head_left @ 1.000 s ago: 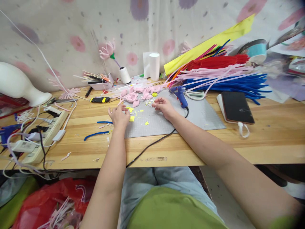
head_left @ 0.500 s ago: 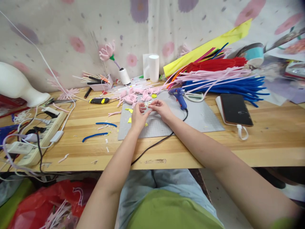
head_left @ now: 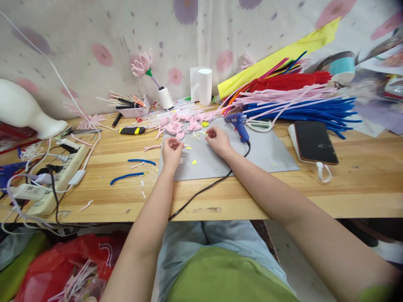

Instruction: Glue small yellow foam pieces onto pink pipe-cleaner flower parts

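Note:
My left hand (head_left: 171,153) is over the left part of the grey cutting mat (head_left: 264,155), thumb and fingertips pinched on a thin white piece (head_left: 187,145). My right hand (head_left: 218,141) hovers right of it, fingers curled together; whatever may be in them is too small to make out. Between the hands lies a little heap of white snippets (head_left: 195,135), with a yellow scrap (head_left: 194,162) nearer the front. Pink fuzzy petals (head_left: 174,128) lie just behind my left hand. A blue glue gun (head_left: 241,128) rests right of my right hand.
Blue pipe cleaners (head_left: 302,111), with pink and red bundles, lie at the back right, beside scissors (head_left: 260,125). A phone (head_left: 316,142) is on the right. Leftward are a utility knife (head_left: 132,130) and a power strip (head_left: 59,180). The glue gun's black cord (head_left: 201,192) crosses the front edge.
My hands, close together before, have moved apart: the left one to the left, the right one slightly right. The white snippets and mat between them now show more.

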`<state>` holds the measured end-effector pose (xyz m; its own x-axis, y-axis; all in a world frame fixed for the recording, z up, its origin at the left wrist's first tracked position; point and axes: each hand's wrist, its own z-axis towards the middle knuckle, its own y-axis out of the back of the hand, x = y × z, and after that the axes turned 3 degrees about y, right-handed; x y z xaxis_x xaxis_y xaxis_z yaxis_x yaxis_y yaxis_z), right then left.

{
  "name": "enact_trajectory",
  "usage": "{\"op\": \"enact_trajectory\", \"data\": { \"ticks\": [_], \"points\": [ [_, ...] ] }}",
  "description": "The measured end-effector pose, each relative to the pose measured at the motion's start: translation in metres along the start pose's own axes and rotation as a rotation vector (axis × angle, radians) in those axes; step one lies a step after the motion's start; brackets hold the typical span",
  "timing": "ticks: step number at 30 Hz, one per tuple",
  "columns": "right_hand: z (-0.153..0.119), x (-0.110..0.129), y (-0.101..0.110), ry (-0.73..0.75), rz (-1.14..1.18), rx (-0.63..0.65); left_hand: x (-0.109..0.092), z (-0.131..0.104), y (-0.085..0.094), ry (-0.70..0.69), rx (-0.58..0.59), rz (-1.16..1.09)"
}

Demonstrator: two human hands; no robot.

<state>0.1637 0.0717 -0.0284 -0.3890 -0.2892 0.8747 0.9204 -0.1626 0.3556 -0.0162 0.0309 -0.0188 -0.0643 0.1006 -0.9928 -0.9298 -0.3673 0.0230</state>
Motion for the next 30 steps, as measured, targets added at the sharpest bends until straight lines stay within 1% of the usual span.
{"op": "enact_trajectory", "data": {
  "ticks": [1, 3, 6, 11, 13, 15, 17, 19, 21, 23, 24, 26, 28, 30],
  "points": [
    [0.001, -0.002, 0.004, 0.033, -0.077, 0.006, -0.001, 0.002, 0.004, 0.008, -0.032, -0.014],
    [0.003, -0.006, 0.012, 0.046, -0.175, 0.061, -0.003, 0.004, 0.009, 0.029, -0.079, -0.045],
    [0.005, -0.01, 0.019, 0.048, -0.234, 0.163, -0.004, 0.007, 0.01, 0.048, -0.108, -0.09],
    [0.003, -0.006, 0.021, 0.244, -0.295, 0.216, -0.002, 0.008, 0.009, 0.024, -0.174, -0.086],
    [0.002, -0.002, 0.022, 0.231, -0.304, 0.238, -0.001, 0.009, 0.01, 0.018, -0.195, -0.076],
    [0.001, 0.002, 0.023, 0.167, -0.317, 0.228, 0.0, 0.009, 0.011, 0.005, -0.2, -0.068],
    [0.0, 0.006, 0.025, 0.157, -0.348, 0.181, 0.002, 0.01, 0.012, -0.032, -0.195, -0.05],
    [-0.002, 0.009, 0.026, 0.225, -0.385, 0.158, 0.004, 0.011, 0.013, -0.077, -0.196, -0.017],
    [-0.005, 0.011, 0.027, 0.313, -0.41, 0.196, 0.006, 0.012, 0.013, -0.102, -0.199, 0.015],
    [-0.007, 0.012, 0.026, 0.365, -0.412, 0.246, 0.007, 0.012, 0.013, -0.107, -0.203, 0.027],
    [-0.007, 0.012, 0.025, 0.368, -0.4, 0.247, 0.007, 0.012, 0.012, -0.106, -0.2, 0.021],
    [-0.005, 0.011, 0.025, 0.325, -0.362, 0.193, 0.007, 0.01, 0.01, -0.09, -0.167, -0.012],
    [0.0, 0.011, 0.029, 0.259, -0.321, 0.113, 0.006, 0.006, 0.006, -0.05, -0.095, -0.049],
    [0.005, 0.013, 0.037, 0.223, -0.281, 0.093, 0.004, 0.001, 0.003, -0.007, -0.015, -0.063]
  ]
}}
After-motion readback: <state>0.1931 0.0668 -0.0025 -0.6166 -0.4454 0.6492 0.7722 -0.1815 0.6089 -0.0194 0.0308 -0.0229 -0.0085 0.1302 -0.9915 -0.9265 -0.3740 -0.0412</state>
